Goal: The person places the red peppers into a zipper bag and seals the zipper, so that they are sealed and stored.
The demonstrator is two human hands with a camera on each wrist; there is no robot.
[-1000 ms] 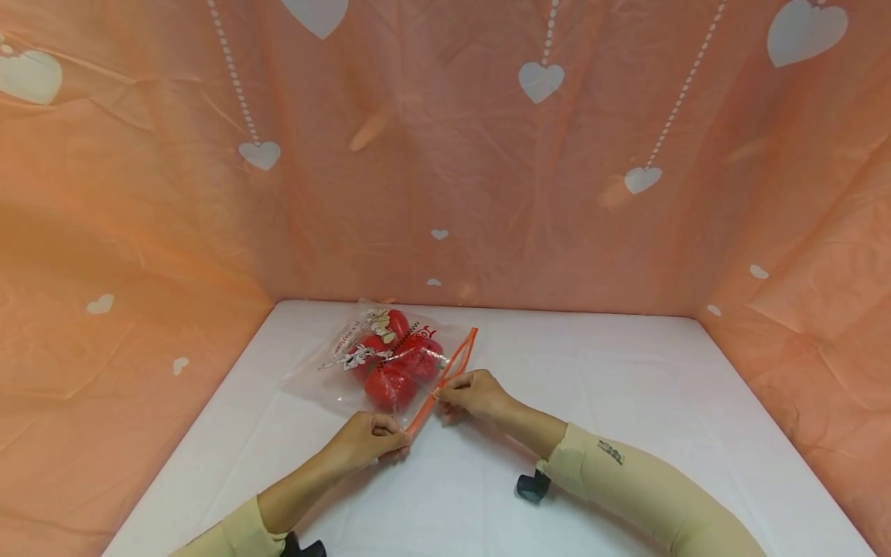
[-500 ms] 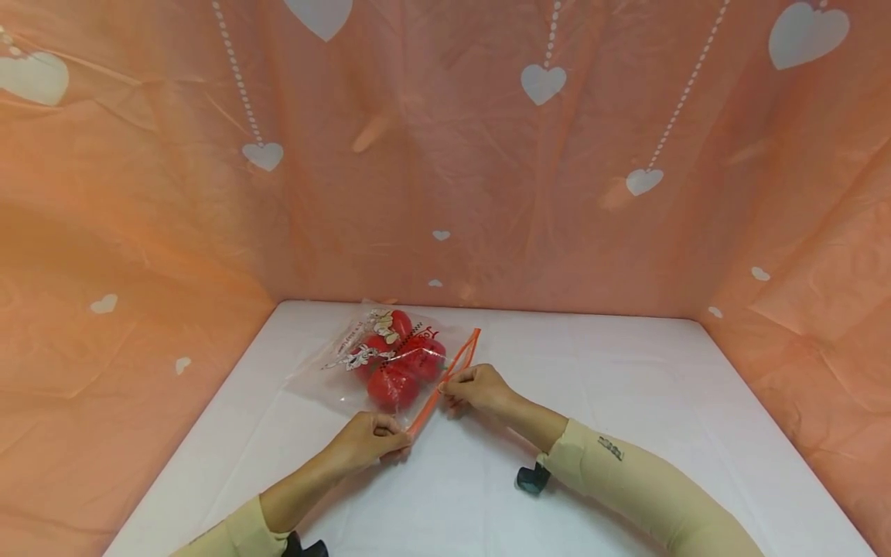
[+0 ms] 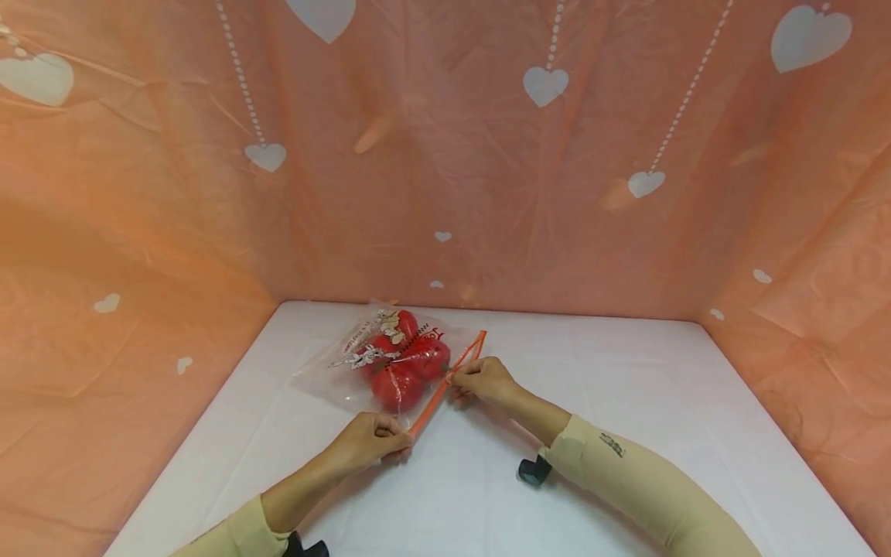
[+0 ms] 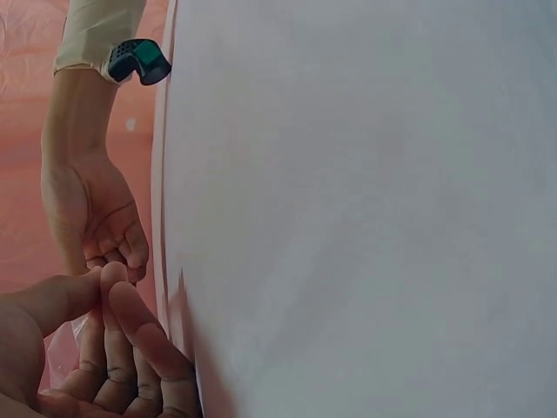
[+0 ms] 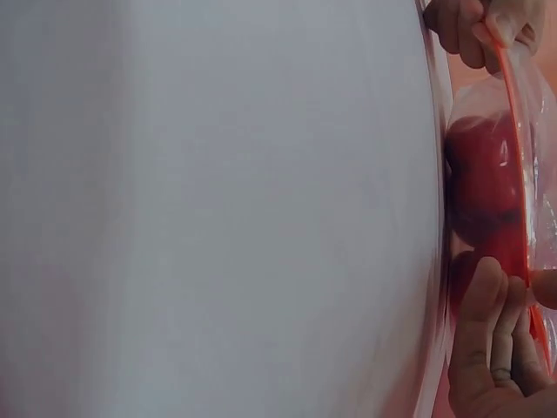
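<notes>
A clear zip bag (image 3: 351, 387) with printed cartoon figures lies at the back left of the table, its orange zip strip (image 3: 435, 401) slanting along the right side. Inside are several glossy, rounded red fruits or vegetables (image 3: 398, 387). My left hand (image 3: 372, 441) pinches the strip's near corner between thumb and fingers. Further up, my right hand (image 3: 483, 381) pinches the strip around its middle, thumb on one side and fingers on the other in the right wrist view. Beyond this hand the strip's two edges stand apart in a narrow loop. Both hands overlap in the left wrist view, hiding most of the bag.
The white-covered table (image 3: 592, 387) extends right and forward of the bag. An orange sheet with white hearts (image 3: 445, 170) hangs behind and along both sides. Dark wrist devices (image 3: 534, 470) sit under the light sleeves (image 3: 626, 472).
My right hand has slid along the orange strip, away from my left hand toward the far end. The open loop beyond it has become shorter. My left hand stays at the near corner.
</notes>
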